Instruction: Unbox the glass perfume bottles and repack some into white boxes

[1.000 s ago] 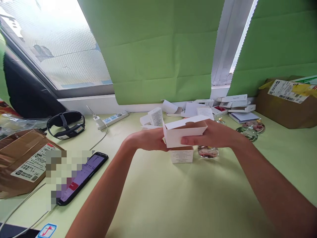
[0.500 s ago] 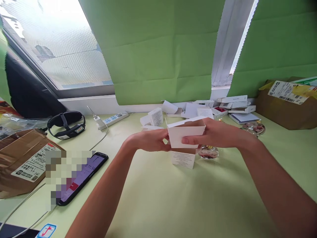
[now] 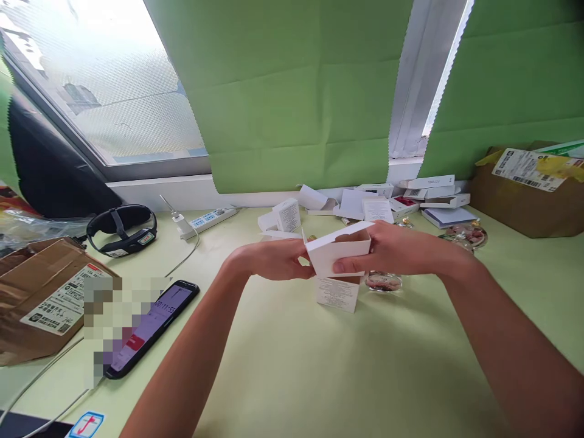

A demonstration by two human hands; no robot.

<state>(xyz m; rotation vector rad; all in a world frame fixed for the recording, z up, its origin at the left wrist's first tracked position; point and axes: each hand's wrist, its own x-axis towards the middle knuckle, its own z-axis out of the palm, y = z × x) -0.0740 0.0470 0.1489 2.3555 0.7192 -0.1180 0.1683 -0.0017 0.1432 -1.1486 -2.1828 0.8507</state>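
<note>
Above the middle of the green table (image 3: pixel 292 365), at about twelve o'clock from you, your two hands hold a small white box (image 3: pixel 340 254) in the air. Your left hand (image 3: pixel 274 258) pinches its left end between thumb and fingertips, while your right hand (image 3: pixel 392 249) wraps the right side, thumb pressed along the front face and fingers curled behind. Its top flap stands open and tips away from you. Compared with half a second ago, you have lowered the box a little and it looks flatter, its front face shorter, with your hands drawn slightly closer together. Just under it, on the table, stands a printed white carton (image 3: pixel 336 294), which now sits a touch higher in view than before. Beside that, at one o'clock, lies a round glass bottle (image 3: pixel 383 281) with reddish contents, unchanged. Farther back at twelve to one o'clock, a heap of opened white boxes (image 3: pixel 387 201) lies against the window sill. At two o'clock sits a brown shipping carton (image 3: pixel 529 194). At nine o'clock a phone (image 3: pixel 150 328) lies screen up, with a black headband (image 3: pixel 121 228) and a power strip (image 3: pixel 210 219) at ten to eleven o'clock, all where they were.
</note>
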